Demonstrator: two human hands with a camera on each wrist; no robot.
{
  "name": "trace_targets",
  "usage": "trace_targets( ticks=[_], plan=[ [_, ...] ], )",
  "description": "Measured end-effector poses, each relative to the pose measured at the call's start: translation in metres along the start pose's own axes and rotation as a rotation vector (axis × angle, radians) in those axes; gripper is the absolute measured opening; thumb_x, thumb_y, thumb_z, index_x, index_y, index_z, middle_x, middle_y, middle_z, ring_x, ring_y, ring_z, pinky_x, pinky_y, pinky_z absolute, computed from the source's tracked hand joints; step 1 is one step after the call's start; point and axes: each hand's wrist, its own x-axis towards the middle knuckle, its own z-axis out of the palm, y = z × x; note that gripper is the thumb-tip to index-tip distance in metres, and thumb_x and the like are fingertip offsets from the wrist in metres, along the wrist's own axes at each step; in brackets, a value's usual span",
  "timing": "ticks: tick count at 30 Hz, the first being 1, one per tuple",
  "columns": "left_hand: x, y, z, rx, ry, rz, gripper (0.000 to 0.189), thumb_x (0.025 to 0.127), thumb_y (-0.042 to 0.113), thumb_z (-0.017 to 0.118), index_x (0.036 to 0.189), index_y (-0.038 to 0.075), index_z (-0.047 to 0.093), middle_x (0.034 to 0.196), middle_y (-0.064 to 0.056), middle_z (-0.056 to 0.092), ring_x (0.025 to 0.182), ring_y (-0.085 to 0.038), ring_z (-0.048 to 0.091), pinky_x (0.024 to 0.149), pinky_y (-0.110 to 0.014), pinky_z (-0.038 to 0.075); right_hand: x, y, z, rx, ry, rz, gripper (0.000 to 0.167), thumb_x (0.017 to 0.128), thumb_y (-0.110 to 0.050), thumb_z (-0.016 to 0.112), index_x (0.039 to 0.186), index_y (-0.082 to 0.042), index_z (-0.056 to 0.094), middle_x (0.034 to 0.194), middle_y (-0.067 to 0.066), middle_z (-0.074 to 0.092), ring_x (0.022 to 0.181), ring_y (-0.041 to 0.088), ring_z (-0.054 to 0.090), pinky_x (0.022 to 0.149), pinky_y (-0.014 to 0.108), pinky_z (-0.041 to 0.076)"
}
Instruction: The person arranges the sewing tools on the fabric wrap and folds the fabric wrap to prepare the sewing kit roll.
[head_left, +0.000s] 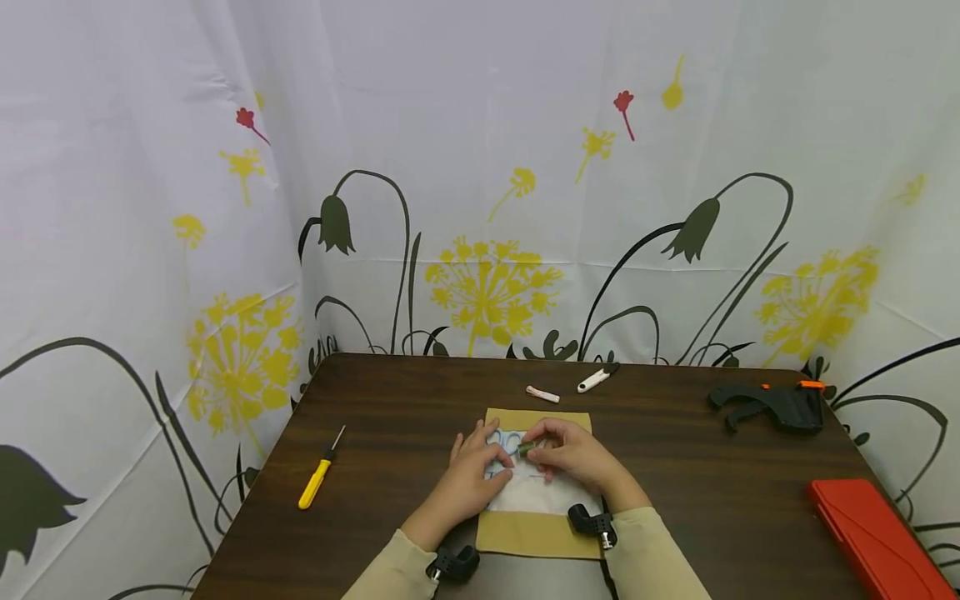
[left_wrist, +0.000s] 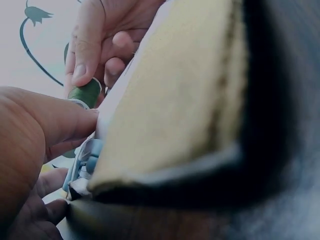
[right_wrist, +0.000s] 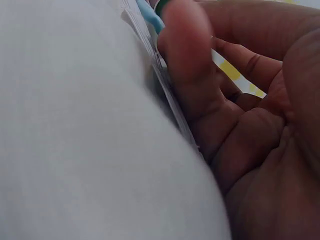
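My right hand [head_left: 573,454] pinches a spool of green thread [left_wrist: 86,93] between thumb and fingers, over the upper part of an unfolded case [head_left: 536,534]. The case has tan end flaps and a white middle section. Scissors [head_left: 512,441] with light blue handles lie at the upper left of that section. My left hand [head_left: 471,473] rests on the case's left side, thumb and index finger apart near the scissors. In the left wrist view one of its fingers reaches close to the lower end of the spool. The right wrist view shows mostly white fabric and curled right fingers.
A yellow-handled screwdriver-like tool [head_left: 318,478] lies on the left of the dark wooden table [head_left: 405,400]. Behind the case are a small pale pink stick [head_left: 543,394] and a white-and-black cutter [head_left: 596,380]. A black clamp [head_left: 772,406] and a red case [head_left: 881,533] lie right.
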Motion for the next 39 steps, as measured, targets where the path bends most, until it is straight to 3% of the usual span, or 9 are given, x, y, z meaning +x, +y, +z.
trace_targets(
  ticks=[6,14,22,26,30,39],
  plan=[
    [-0.0015,0.0010,-0.0002,-0.027,0.005,0.018,0.014,0.101,0.016,0.075,0.091,0.025,0.070,0.172,-0.026,0.041,0.165,-0.055,0.020,0.126,-0.083,0.004,-0.0004,-0.0031,0.0003,-0.086,0.000,-0.003,0.026,0.099,-0.015,0.081,0.122,-0.008,0.073,0.083,0.003,0.064,0.061,0.013,0.055,0.052,0.024,0.053],
    [-0.0048,-0.0004,-0.0024,-0.071,-0.022,0.013,0.017,0.105,0.021,0.073,0.093,0.032,0.065,0.175,-0.025,0.034,0.166,-0.055,0.014,0.126,-0.082,-0.002,0.0011,-0.0008,0.0028,-0.153,-0.016,-0.017,0.021,0.096,-0.018,0.084,0.114,-0.012,0.075,0.071,0.001,0.056,0.049,0.012,0.050,0.049,0.023,0.048],
    [-0.0033,-0.0016,-0.0025,-0.076,-0.002,0.017,0.016,0.102,0.018,0.075,0.092,0.027,0.066,0.174,-0.025,0.038,0.166,-0.055,0.017,0.126,-0.082,0.001,0.0017,-0.0007,0.0029,-0.239,-0.050,-0.050,0.021,0.096,-0.020,0.085,0.115,-0.015,0.079,0.089,0.000,0.070,0.048,0.008,0.045,0.046,0.020,0.041],
    [-0.0027,-0.0002,-0.0021,-0.076,-0.001,-0.013,0.019,0.103,0.018,0.075,0.091,0.029,0.065,0.175,-0.022,0.038,0.167,-0.051,0.016,0.128,-0.079,0.001,0.0024,-0.0012,0.0024,-0.308,-0.042,-0.081,0.020,0.094,-0.021,0.087,0.113,-0.019,0.082,0.093,0.002,0.069,0.060,0.007,0.049,0.055,0.020,0.042],
    [-0.0020,0.0011,-0.0019,-0.080,0.016,-0.001,0.019,0.102,0.015,0.075,0.091,0.027,0.065,0.173,-0.023,0.039,0.166,-0.053,0.018,0.127,-0.081,0.001,0.0029,-0.0011,0.0018,-0.352,-0.030,-0.116,0.018,0.094,-0.021,0.087,0.111,-0.022,0.084,0.099,0.004,0.069,0.075,0.011,0.051,0.064,0.023,0.043],
    [-0.0028,-0.0027,0.0028,-0.088,0.077,0.082,0.017,0.101,0.017,0.076,0.093,0.024,0.063,0.166,-0.030,0.047,0.160,-0.063,0.025,0.120,-0.088,0.006,0.0028,0.0010,0.0006,-0.378,-0.047,-0.115,0.016,0.096,-0.019,0.085,0.111,-0.024,0.084,0.096,-0.003,0.072,0.073,0.009,0.055,0.063,0.022,0.045]
  ],
)
